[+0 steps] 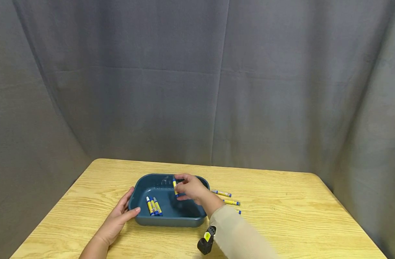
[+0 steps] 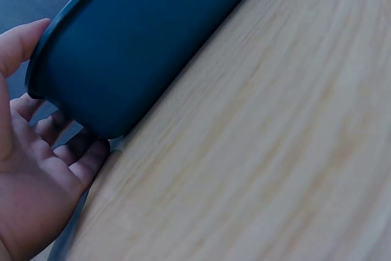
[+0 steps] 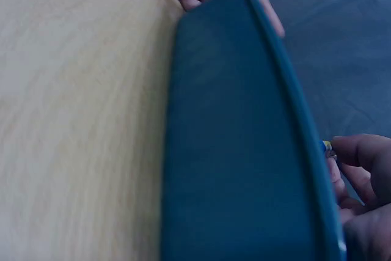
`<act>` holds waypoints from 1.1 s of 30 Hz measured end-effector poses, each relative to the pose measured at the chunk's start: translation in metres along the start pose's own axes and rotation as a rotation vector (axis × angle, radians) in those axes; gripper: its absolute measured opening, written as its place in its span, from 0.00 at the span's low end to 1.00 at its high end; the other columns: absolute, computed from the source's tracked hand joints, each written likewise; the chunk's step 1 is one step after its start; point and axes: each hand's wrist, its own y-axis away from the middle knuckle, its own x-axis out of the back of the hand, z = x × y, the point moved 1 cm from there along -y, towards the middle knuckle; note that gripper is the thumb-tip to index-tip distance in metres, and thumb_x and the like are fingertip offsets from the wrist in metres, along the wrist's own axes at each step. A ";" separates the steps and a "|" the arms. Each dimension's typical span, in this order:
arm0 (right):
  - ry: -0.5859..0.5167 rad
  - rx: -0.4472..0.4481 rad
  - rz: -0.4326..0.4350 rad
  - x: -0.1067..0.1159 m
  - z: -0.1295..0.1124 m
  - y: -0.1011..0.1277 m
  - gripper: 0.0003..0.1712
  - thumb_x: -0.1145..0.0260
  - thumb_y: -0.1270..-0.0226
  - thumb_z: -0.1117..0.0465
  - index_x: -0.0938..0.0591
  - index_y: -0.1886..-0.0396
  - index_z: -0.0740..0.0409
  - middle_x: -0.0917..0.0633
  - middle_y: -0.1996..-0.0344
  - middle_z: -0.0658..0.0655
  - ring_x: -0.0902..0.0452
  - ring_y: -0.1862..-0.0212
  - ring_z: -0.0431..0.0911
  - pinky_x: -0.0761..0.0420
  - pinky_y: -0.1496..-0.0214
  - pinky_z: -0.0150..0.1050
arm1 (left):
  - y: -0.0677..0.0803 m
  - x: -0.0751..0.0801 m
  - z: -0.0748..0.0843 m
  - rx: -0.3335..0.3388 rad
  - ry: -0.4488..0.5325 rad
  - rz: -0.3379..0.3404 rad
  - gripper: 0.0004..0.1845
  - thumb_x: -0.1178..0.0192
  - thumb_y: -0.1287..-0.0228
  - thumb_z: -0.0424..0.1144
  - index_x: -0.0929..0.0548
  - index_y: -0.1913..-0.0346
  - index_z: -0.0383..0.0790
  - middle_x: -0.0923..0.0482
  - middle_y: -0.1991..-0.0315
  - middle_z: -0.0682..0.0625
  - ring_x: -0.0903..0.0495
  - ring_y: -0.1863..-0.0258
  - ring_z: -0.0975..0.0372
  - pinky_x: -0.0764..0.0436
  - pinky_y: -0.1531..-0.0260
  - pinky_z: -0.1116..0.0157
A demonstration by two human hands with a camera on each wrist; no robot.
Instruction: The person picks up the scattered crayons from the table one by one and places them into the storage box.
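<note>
A dark teal plastic basin (image 1: 169, 222) stands on the table. My left hand (image 1: 117, 217) holds its left end, with the thumb at the rim and the other fingers along the outer wall. Over the basin's right half, my right hand (image 1: 191, 187) pinches a yellow-and-blue crayon (image 1: 175, 184), held nearly upright. In the right wrist view, the basin wall hides most of that crayon. Three similar crayons (image 1: 154, 207) lie side by side on the basin floor, toward its left.
Right of the basin, a crayon (image 1: 224, 193) lies on the wooden table (image 1: 281, 216). Nearer sits a second crayon (image 1: 232, 203), and the end of a third (image 1: 239, 212) pokes out past the right sleeve. A grey curtain (image 1: 171, 108) hangs behind the table.
</note>
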 end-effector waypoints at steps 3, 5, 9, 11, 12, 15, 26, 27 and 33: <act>0.001 -0.020 -0.015 -0.011 0.004 -0.002 0.28 0.39 0.35 0.73 0.29 0.34 0.64 0.22 0.65 0.56 0.21 0.62 0.46 0.15 0.54 0.52 | -0.001 -0.001 0.000 -0.002 0.000 -0.002 0.43 0.43 0.32 0.37 0.56 0.21 0.45 0.58 0.20 0.39 0.54 0.23 0.46 0.38 0.52 0.88; 0.004 -0.035 -0.022 -0.018 0.007 -0.003 0.28 0.38 0.36 0.74 0.28 0.35 0.65 0.23 0.66 0.56 0.23 0.64 0.46 0.15 0.54 0.53 | -0.001 -0.002 0.000 -0.002 0.000 -0.004 0.43 0.43 0.32 0.37 0.55 0.21 0.45 0.58 0.21 0.39 0.54 0.23 0.46 0.38 0.52 0.88; 0.059 -0.068 -0.018 -0.030 0.013 -0.005 0.26 0.37 0.39 0.75 0.25 0.39 0.64 0.23 0.67 0.56 0.25 0.65 0.46 0.15 0.57 0.51 | -0.001 -0.003 -0.001 -0.004 -0.002 -0.007 0.43 0.43 0.32 0.37 0.55 0.21 0.45 0.57 0.21 0.39 0.53 0.23 0.47 0.37 0.51 0.87; 0.103 -0.086 -0.010 -0.035 0.014 -0.005 0.25 0.37 0.40 0.75 0.23 0.41 0.63 0.22 0.69 0.56 0.26 0.67 0.45 0.14 0.59 0.49 | -0.001 -0.004 0.000 -0.005 -0.001 -0.010 0.43 0.43 0.32 0.37 0.56 0.21 0.45 0.57 0.21 0.39 0.53 0.23 0.46 0.37 0.51 0.87; 0.127 -0.094 -0.008 -0.037 0.015 -0.005 0.24 0.36 0.40 0.75 0.22 0.42 0.62 0.22 0.70 0.56 0.25 0.68 0.45 0.14 0.61 0.47 | -0.001 -0.005 0.000 -0.006 0.000 -0.012 0.43 0.43 0.32 0.37 0.56 0.21 0.45 0.57 0.21 0.38 0.53 0.23 0.46 0.37 0.51 0.87; 0.197 -0.112 -0.002 -0.043 0.015 -0.004 0.23 0.36 0.40 0.75 0.21 0.44 0.62 0.22 0.73 0.55 0.25 0.70 0.44 0.14 0.65 0.45 | -0.001 -0.006 0.001 -0.009 0.002 -0.015 0.43 0.43 0.32 0.37 0.56 0.21 0.45 0.57 0.21 0.38 0.53 0.23 0.46 0.36 0.51 0.86; 0.501 -0.101 0.014 -0.057 0.008 0.000 0.20 0.31 0.42 0.71 0.17 0.48 0.63 0.17 0.70 0.55 0.23 0.80 0.41 0.19 0.76 0.33 | -0.001 -0.007 0.000 -0.024 0.004 -0.014 0.43 0.43 0.32 0.36 0.55 0.21 0.44 0.56 0.21 0.38 0.53 0.24 0.46 0.36 0.51 0.87; 0.521 -0.097 0.018 -0.058 0.008 0.000 0.19 0.31 0.42 0.71 0.17 0.49 0.63 0.16 0.69 0.56 0.23 0.81 0.41 0.20 0.76 0.33 | -0.001 -0.007 0.000 -0.027 0.002 -0.014 0.43 0.43 0.32 0.36 0.55 0.21 0.44 0.56 0.21 0.37 0.52 0.24 0.46 0.36 0.51 0.87; 0.618 -0.093 0.034 -0.060 0.008 -0.001 0.18 0.29 0.42 0.68 0.15 0.50 0.63 0.14 0.62 0.58 0.22 0.75 0.41 0.22 0.73 0.31 | -0.001 -0.007 0.001 -0.018 -0.007 -0.010 0.43 0.43 0.32 0.36 0.55 0.21 0.44 0.55 0.21 0.38 0.52 0.24 0.45 0.36 0.51 0.86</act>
